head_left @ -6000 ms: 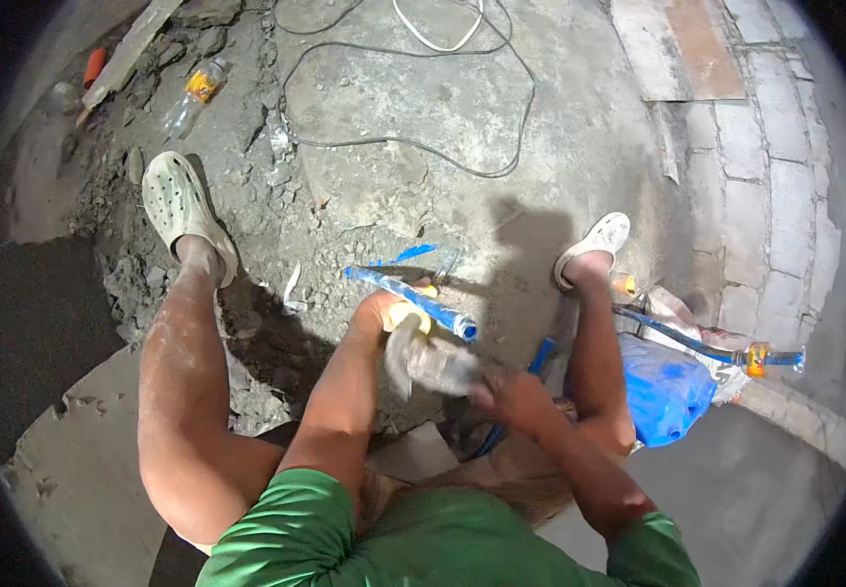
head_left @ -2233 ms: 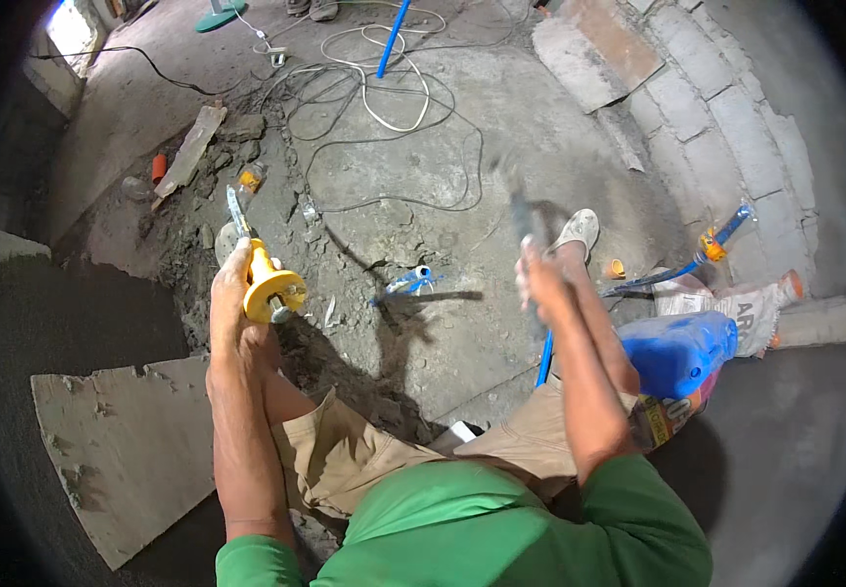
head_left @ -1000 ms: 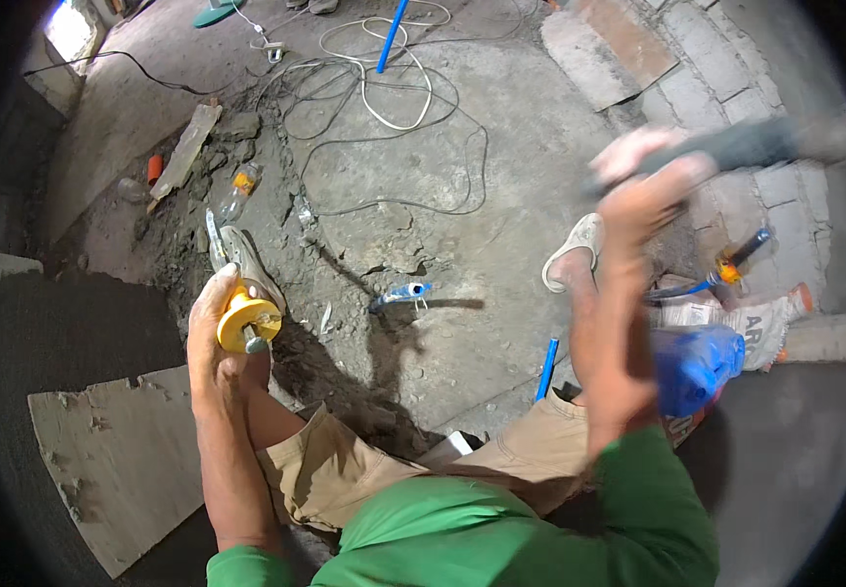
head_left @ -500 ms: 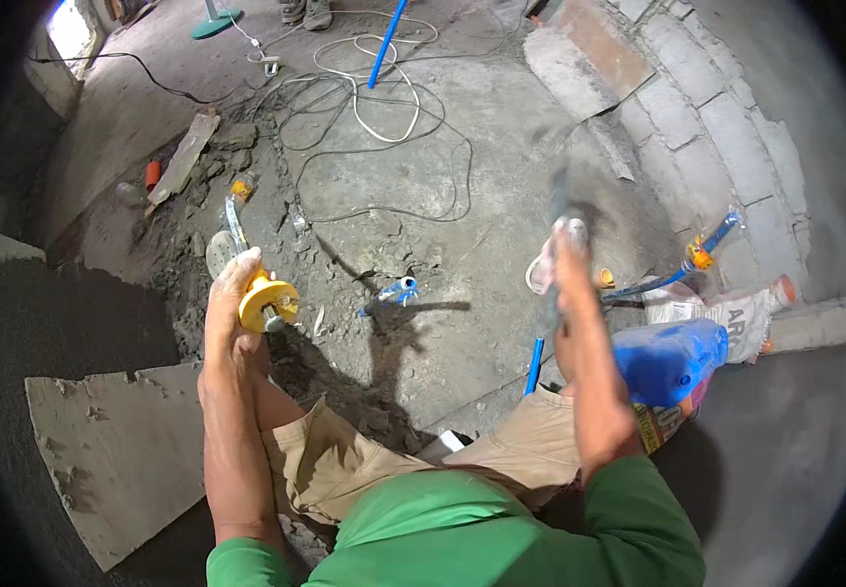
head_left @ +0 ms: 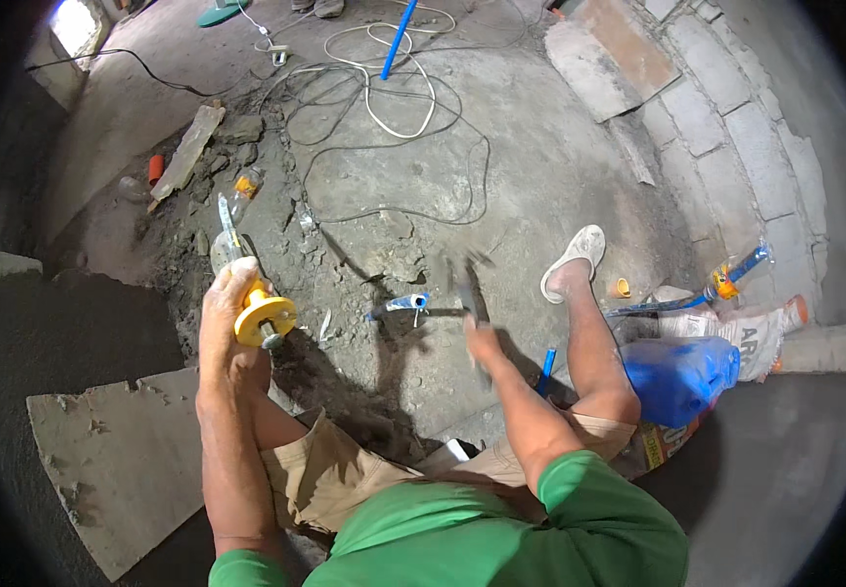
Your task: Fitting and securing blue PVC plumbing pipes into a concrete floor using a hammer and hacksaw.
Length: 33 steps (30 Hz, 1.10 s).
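Note:
My left hand (head_left: 230, 289) is closed on a chisel with a yellow hand guard (head_left: 265, 315), held over my left leg with its flat blade pointing away from me. My right hand (head_left: 483, 342) grips a motion-blurred hammer (head_left: 466, 284), whose head hangs just right of a short blue pipe stub (head_left: 406, 302). That stub rises from broken concrete between my feet and has tattered material round its top. Another short blue pipe (head_left: 546, 370) stands beside my right leg.
Loose cords (head_left: 394, 132) and a long blue pipe (head_left: 399, 39) lie ahead. Rubble (head_left: 242, 132) and a plastic bottle (head_left: 245, 196) are left. A broken board (head_left: 110, 470) is lower left. Right are a block wall (head_left: 756, 166), taped blue pipe (head_left: 751, 264), sacks (head_left: 765, 323) and blue container (head_left: 672, 377).
From high at the right, my right hand has swung the hammer down and inward toward the middle. My left hand, which was central six seconds ago, now holds the chisel at the left.

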Motion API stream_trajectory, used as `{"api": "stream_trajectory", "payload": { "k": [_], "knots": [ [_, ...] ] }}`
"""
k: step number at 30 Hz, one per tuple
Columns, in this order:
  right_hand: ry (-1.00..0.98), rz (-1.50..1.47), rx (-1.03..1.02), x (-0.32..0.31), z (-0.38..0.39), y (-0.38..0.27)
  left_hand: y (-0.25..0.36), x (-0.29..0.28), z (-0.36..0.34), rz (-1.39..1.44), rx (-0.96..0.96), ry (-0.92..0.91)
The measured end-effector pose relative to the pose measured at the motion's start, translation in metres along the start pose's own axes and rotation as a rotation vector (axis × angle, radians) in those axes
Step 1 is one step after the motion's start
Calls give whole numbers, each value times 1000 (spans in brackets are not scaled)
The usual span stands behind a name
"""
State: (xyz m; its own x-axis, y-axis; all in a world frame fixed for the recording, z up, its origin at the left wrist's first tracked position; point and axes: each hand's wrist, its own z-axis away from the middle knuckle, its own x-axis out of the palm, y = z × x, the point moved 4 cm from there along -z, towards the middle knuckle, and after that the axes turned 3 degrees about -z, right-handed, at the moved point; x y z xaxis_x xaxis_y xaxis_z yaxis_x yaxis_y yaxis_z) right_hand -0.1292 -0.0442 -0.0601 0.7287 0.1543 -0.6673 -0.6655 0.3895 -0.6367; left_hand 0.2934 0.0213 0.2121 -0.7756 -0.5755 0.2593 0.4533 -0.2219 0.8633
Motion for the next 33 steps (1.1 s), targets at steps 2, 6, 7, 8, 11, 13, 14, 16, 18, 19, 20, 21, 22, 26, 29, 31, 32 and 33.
{"api": "stream_trajectory", "payload": {
  "k": [2, 6, 7, 8, 11, 13, 14, 16, 18, 19, 20, 21, 22, 26, 29, 31, 32, 33],
  "knots": [
    [-246, -30, 342, 15, 26, 3, 5, -26, -2, -142, 51, 14],
    [-173, -163, 240, -40, 31, -24, -1, -12, 11, 9, -53, -36],
    [-167, -187, 219, -59, 37, -46, -1, -16, 14, 9, -53, -32],
    [-156, -248, 191, -82, 37, -69, 2, -18, 15, -24, -12, -32],
    [-48, -363, 9, -167, 13, -147, 6, -9, 16, -72, 27, -15],
    [150, -368, -224, -229, 29, -226, 1, -14, 13, -82, 15, -58],
    [239, -310, -502, -265, 25, -251, -4, -16, 9, -62, 16, -74],
    [178, -699, -578, -297, 63, -321, -4, -17, 18, -62, -8, -53],
    [239, -861, -871, -312, 79, -361, -6, -30, 17, -74, -1, 6],
    [286, -895, -1004, -313, 81, -371, -5, -28, 17, -80, -8, 10],
    [333, -912, -1028, -305, 82, -374, 1, -27, 20, -88, -17, 45],
    [630, -653, -949, -288, 61, -337, 5, -27, 21, -94, -20, 77],
    [912, -381, -855, -258, 29, -280, 6, -24, 18, -63, -1, 73],
    [522, 254, -352, -58, -9, 16, 5, 29, -12, -46, 5, -58],
    [-168, -306, 373, -17, 11, 5, 9, -5, -4, -240, 44, -38],
    [-209, -510, 388, -51, 25, -36, 4, -8, 3, -163, 41, -49],
    [-136, -457, 335, -70, 34, -71, -5, -16, -2, -161, 25, -62],
    [-111, -514, 235, -96, 31, -84, -12, -12, -4, -153, -3, -101]
  ]
}}
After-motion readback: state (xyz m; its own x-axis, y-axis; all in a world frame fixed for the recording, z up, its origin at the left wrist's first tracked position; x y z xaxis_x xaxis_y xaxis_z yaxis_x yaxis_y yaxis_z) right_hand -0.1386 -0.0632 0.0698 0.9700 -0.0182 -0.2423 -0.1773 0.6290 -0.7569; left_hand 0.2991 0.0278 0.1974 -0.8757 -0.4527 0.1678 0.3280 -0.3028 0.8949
